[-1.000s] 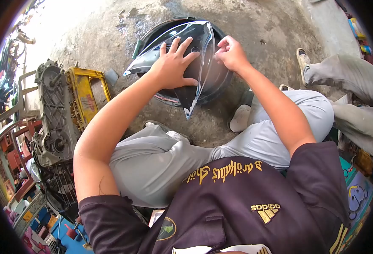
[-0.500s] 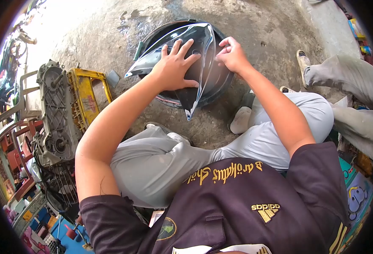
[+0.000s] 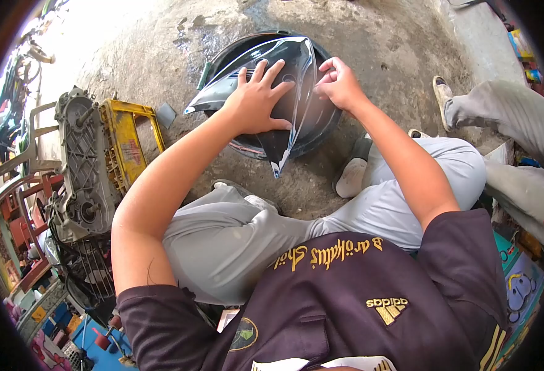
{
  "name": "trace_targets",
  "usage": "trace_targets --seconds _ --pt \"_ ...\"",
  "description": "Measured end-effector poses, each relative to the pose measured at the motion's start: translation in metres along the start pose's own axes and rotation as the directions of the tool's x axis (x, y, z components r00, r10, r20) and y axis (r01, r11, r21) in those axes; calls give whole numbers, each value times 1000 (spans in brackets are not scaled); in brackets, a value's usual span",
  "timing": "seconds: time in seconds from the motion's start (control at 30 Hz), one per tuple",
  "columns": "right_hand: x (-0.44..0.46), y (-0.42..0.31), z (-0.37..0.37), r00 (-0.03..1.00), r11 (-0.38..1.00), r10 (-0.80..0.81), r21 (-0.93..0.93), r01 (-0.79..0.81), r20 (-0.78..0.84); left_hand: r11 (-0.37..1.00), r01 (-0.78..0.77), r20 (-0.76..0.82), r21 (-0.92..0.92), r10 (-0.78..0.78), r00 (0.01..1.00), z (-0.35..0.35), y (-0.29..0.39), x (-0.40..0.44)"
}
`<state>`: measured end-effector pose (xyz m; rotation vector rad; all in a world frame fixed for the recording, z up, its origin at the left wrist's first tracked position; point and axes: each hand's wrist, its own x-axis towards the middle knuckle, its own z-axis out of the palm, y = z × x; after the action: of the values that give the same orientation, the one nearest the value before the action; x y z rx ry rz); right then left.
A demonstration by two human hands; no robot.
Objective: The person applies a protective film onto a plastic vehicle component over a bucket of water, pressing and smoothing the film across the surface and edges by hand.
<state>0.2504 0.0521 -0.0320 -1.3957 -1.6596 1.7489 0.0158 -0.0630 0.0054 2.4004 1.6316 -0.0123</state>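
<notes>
A glossy black body panel (image 3: 219,96), pointed at its corners and wet-looking, rests across a round black basin (image 3: 247,151) on the floor. My left hand (image 3: 256,105) lies on top of the panel with its fingers spread. Close to the panel's right edge is my right hand (image 3: 341,88), its fingers curled and the thumb and fingertips pinched together. Whatever may be between those fingertips is too small or hidden to make out. The basin's contents are mostly covered by the panel.
To the left stand a yellow crate (image 3: 123,139) and a grey metal engine casing (image 3: 83,161). A small grey flat piece (image 3: 165,115) lies by the crate. Another person's legs (image 3: 506,111) are at the right. Wet patches mark the concrete floor (image 3: 383,37).
My right hand has shifted very slightly beside the panel's right edge, still pinched. The left hand keeps its place on the panel.
</notes>
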Motion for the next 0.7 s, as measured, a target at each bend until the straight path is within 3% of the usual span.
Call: trace_targets --seconds 0.2,0.3,0.37,0.47,0.7 --pt "0 2 3 998 999 -8 -38 5 -63 1000 2 -1 -1 -2 1000 -1 0 0" --pt "1 8 4 998 998 -54 -41 55 24 1000 -6 -20 5 6 1000 2 -1 -1" --pt "-1 9 7 992 994 -78 -85 69 -103 1000 -1 -12 -3 1 1000 2 -1 -1" --pt "-2 8 11 981 994 -105 -26 102 -166 1000 -1 -14 -5 0 1000 2 -1 0" --pt "-3 15 10 979 985 -136 -123 117 -155 1000 5 -15 -9 -5 1000 2 0 -1"
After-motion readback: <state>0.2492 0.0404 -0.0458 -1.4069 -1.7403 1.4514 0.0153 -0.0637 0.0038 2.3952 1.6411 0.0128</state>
